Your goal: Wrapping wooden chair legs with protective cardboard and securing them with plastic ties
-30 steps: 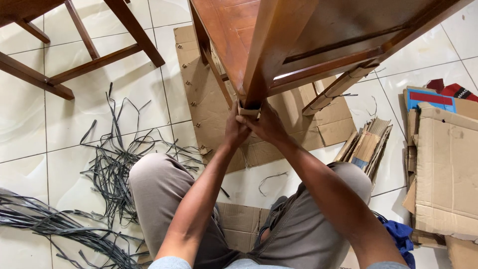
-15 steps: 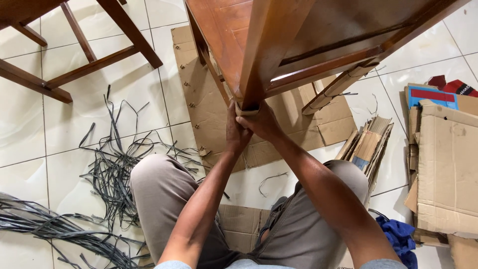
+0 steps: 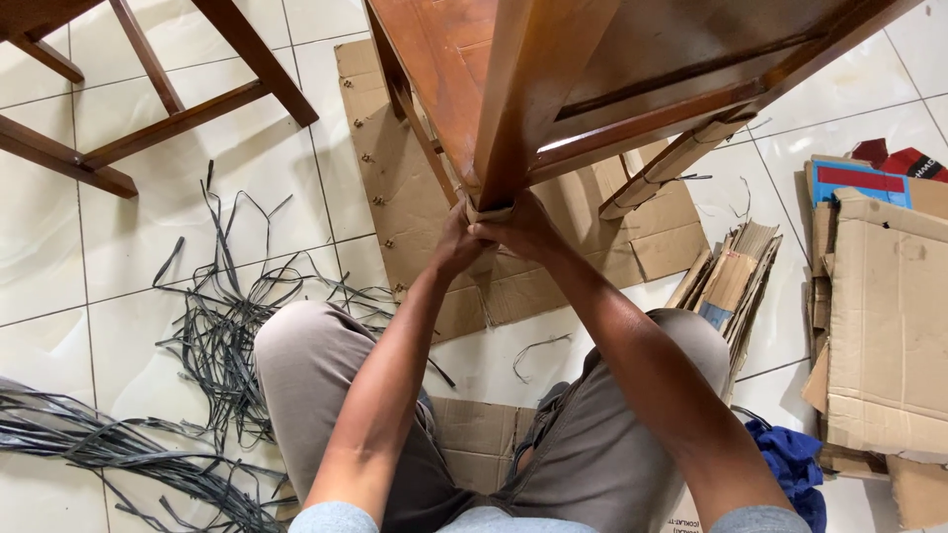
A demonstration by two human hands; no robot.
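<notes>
Gripping the cardboard wrap point(image 3: 491, 211) at the foot of the wooden chair leg point(image 3: 523, 94), the left hand point(image 3: 456, 247) and right hand point(image 3: 521, 230) close around it from below, fingers pressed on the cardboard, just above the flat cardboard sheet point(image 3: 415, 188).

Bright, even light, soft shadows, faint sheen on the white floor tiles point(image 3: 59, 266); sharp focus, slight wide-angle bending at edges.

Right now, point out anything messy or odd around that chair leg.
Cut black straps lie tangled over the tiles, left of the knees. The cardboard wrap on the chair leg, gripped by both the left hand and the right hand, looks loose. Torn cardboard lies heaped on the right.
</notes>
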